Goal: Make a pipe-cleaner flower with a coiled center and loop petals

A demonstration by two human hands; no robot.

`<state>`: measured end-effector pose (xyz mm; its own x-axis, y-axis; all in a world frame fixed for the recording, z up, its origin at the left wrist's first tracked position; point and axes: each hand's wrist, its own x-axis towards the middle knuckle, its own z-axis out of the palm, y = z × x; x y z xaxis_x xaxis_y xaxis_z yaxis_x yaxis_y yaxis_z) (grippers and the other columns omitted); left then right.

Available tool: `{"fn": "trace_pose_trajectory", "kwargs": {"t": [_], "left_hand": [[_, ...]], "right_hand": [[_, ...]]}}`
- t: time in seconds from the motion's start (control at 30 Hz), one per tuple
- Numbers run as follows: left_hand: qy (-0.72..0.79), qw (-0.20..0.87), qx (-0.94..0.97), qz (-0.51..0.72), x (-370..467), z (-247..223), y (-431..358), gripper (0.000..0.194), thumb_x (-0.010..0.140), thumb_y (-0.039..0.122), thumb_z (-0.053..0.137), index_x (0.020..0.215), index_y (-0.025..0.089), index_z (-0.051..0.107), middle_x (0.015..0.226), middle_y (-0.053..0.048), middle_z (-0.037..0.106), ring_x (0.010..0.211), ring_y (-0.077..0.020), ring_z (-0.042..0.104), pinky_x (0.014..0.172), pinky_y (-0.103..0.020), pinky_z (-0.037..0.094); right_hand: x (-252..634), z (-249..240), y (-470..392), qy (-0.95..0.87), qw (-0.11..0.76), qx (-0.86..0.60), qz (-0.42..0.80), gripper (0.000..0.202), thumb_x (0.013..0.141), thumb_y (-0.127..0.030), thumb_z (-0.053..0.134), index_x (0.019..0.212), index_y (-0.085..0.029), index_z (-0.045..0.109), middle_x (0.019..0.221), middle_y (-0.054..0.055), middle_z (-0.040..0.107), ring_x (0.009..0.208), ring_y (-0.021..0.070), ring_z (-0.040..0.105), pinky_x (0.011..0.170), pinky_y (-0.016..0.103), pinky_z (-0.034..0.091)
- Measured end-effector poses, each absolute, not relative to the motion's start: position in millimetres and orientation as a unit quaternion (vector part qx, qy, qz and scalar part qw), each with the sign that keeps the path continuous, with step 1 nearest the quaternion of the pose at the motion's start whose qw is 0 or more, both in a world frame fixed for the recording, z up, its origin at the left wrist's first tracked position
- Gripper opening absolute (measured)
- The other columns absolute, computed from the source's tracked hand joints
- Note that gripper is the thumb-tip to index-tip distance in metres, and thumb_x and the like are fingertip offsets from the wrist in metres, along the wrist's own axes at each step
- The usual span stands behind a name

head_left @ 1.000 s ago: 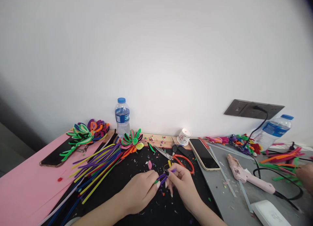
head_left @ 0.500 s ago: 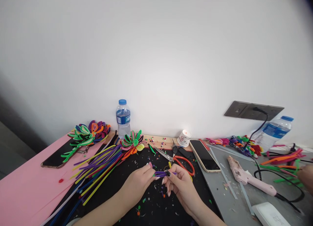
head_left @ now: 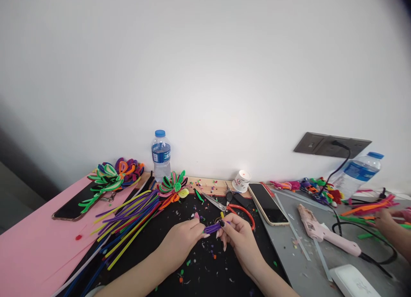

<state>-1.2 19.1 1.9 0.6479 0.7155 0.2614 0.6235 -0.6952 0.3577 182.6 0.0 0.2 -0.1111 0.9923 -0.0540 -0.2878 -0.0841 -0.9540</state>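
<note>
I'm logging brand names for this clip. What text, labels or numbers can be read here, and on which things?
None can be read.
Near water bottle: blue label, white marks blurred.
Far water bottle: blue label, blurred.
Paper cup: red logo, too small.
Both phones' screens are dark.

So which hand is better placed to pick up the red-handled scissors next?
Probably the right hand: the red-handled scissors lie just beyond it, on its side. The left hand is farther off, and could keep pinching the purple pipe cleaner piece both hands hold.
</note>
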Motion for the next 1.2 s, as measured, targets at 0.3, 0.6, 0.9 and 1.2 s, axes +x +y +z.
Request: {"fn": "trace_pose_trajectory", "kwargs": {"t": [0.3, 0.6, 0.9, 1.2], "left_hand": [[0.367, 0.111, 0.905, 0.186, -2.2, 2.5, 19.6, 0.038, 0.094, 0.027, 0.027, 0.077, 0.017, 0.059, 0.071, -0.005, 0.060, 0.067, -0.0182, 0.058, 0.062, -0.026, 0.044], [0.367, 0.109, 0.886, 0.263, -2.5, 0.6, 19.9, 0.032, 0.094, 0.024, 0.027, 0.088, 0.018, 0.058, 0.079, -0.004, 0.060, 0.074, -0.0169, 0.059, 0.069, -0.026, 0.048], [0.328, 0.106, 0.891, 0.296, -2.7, 5.4, 17.7, 0.035, 0.094, 0.020, 0.026, 0.085, 0.018, 0.060, 0.072, -0.003, 0.059, 0.068, -0.0150, 0.057, 0.068, -0.025, 0.048], [0.321, 0.115, 0.897, 0.280, -6.2, -0.7, 21.3, 0.037, 0.093, 0.018, 0.025, 0.080, 0.017, 0.059, 0.069, -0.003, 0.056, 0.065, -0.0153, 0.053, 0.065, -0.024, 0.044]], "right_hand": [[183.2, -3.9, 0.1, -0.453, 0.519, -0.422, 0.589, 0.027, 0.080, -0.037, 0.059, 0.068, -0.017, 0.047, 0.054, -0.001, 0.061, 0.037, 0.0061, 0.046, 0.038, 0.017, 0.037], [187.3, -2.2, 1.6, -0.483, 0.526, -0.440, 0.544, 0.032, 0.083, -0.039, 0.055, 0.063, -0.018, 0.042, 0.051, -0.003, 0.056, 0.038, 0.0060, 0.042, 0.038, 0.017, 0.032], [188.1, -6.6, 1.0, -0.449, 0.530, -0.460, 0.553, 0.034, 0.083, -0.043, 0.053, 0.063, -0.018, 0.042, 0.047, -0.005, 0.052, 0.036, 0.0050, 0.037, 0.035, 0.016, 0.026], [186.4, 2.9, 2.5, -0.408, 0.531, -0.418, 0.613, 0.034, 0.081, -0.040, 0.058, 0.061, -0.017, 0.043, 0.046, -0.005, 0.051, 0.035, 0.0037, 0.031, 0.033, 0.016, 0.019]]}}
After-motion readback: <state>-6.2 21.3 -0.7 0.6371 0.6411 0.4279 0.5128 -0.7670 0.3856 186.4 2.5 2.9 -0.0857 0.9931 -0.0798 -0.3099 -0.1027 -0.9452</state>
